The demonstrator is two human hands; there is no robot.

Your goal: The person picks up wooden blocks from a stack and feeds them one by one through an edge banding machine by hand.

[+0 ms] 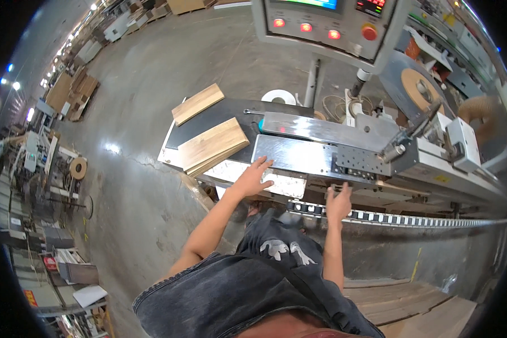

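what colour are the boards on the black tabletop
Boards: light brown with darker streaks, best in the head view.

"Where does the light come from?"
"Small, bright white overhead lamps (16,85) glow at upper left; the smooth grey concrete floor (111,148) carries a glare patch."
"Anything else?"
"The flat, silver metal plate (296,153) gleams; outlines bow outward, corners black."

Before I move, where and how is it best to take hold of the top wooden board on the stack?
I would grip the top board across its two long edges, near its right end, coming from above with the left hand. It lies flat on other boards of the stack, both long edges look uncovered, and that end is nearest this hand.
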